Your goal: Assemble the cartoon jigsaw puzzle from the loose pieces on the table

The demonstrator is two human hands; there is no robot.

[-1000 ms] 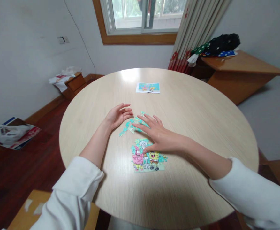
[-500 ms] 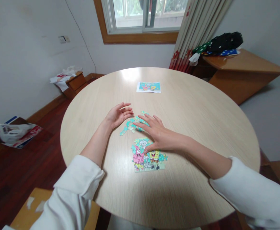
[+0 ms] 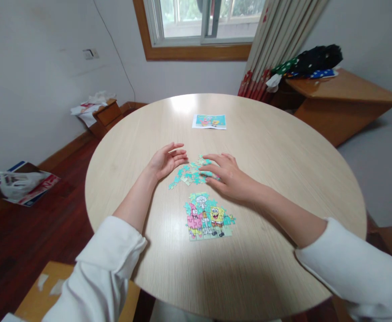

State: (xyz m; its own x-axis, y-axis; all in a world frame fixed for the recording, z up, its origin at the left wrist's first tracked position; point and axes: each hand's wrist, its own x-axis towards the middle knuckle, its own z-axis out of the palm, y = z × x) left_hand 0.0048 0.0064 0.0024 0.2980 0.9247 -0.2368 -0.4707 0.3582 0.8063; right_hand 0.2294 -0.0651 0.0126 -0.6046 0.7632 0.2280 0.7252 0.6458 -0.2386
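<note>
A partly joined jigsaw puzzle [image 3: 205, 223] with cartoon figures in pink, white and yellow lies flat on the table, nearest my body. Beyond it spreads a loose heap of turquoise and pale green puzzle pieces [image 3: 191, 173]. My left hand [image 3: 169, 161] rests on its side at the heap's left edge, fingers stretched out and holding nothing. Over the heap's right side is my right hand [image 3: 227, 176], palm down with fingers apart; it hides some pieces. Whether its fingertips touch them I cannot tell.
A round wooden table [image 3: 283, 179] carries everything. Farther back lies a printed picture card [image 3: 209, 121] with the same figures. A cardboard box [image 3: 58, 286] stands at the lower left, and a wooden cabinet [image 3: 346, 98] with cloths sits at the right.
My right hand has drawn back to the right, off the joined puzzle's top edge, uncovering the yellow figure and more loose pieces. My left hand has stayed put.
</note>
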